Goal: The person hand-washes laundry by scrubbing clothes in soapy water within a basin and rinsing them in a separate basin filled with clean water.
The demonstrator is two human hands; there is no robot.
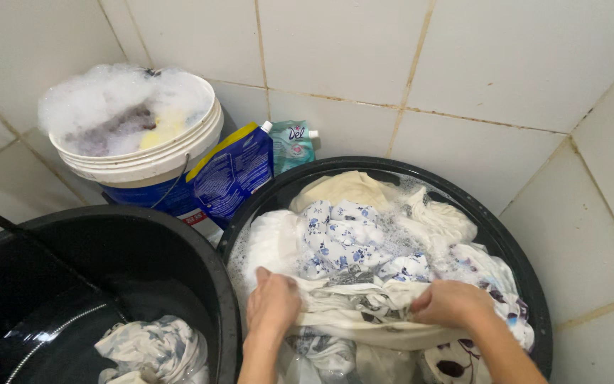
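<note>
Left hand [273, 302] and right hand [451, 302] each grip, fingers clamped, the cream cloth [364, 313] lying atop soapy laundry in the right black tub [534, 284], beside a second tub [207, 249].

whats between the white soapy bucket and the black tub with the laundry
In the head view, a blue detergent pouch leans between the foamy white bucket and the black tub, with a smaller teal pouch behind it by the wall.
</note>
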